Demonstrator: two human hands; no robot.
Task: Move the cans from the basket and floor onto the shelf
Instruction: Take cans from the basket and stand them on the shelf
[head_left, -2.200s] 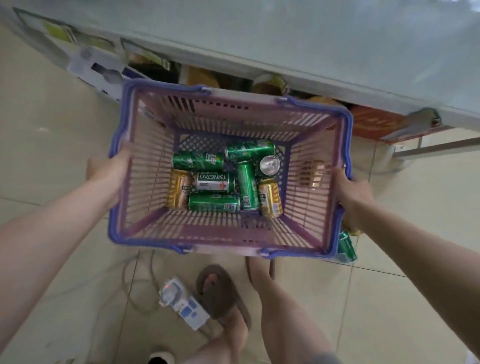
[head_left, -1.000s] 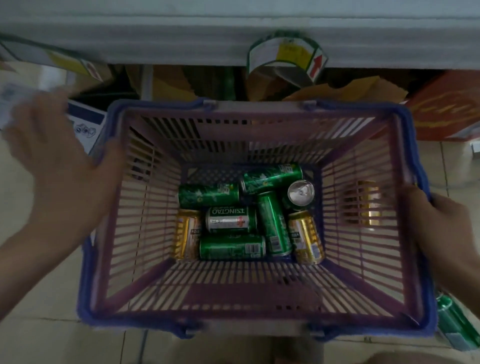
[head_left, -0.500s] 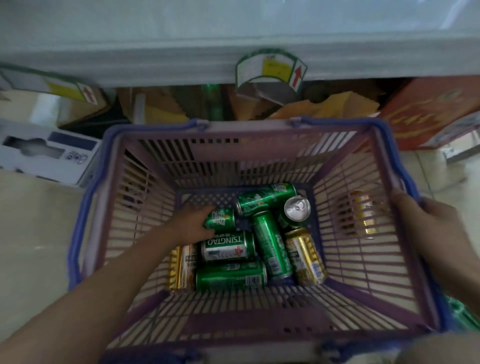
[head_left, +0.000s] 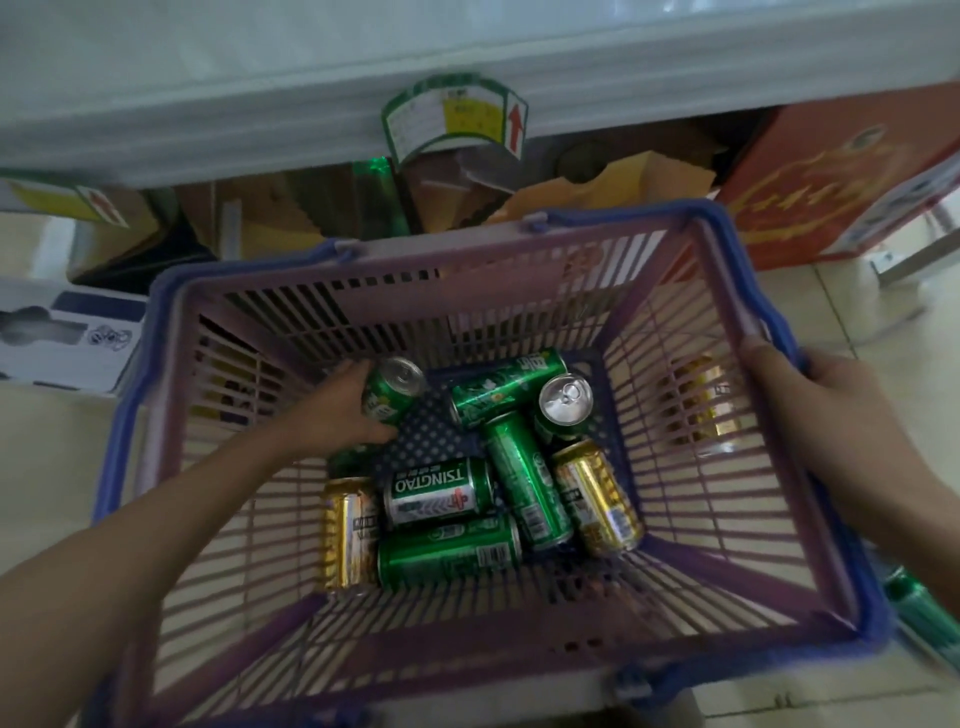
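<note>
left hand (head_left: 347, 410): wrapped round a green can (head_left: 390, 393), tipped up off the basket (head_left: 156, 364) floor
right hand (head_left: 831, 395): clamped on the basket's right rim
other cans (head_left: 519, 483): loose pile in the basket bottom
handling: probably smooth, rigid, dentable, so grab mid-body, not the ends

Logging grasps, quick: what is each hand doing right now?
Left hand: closed around a green can.
Right hand: closed on the basket rim.
</note>
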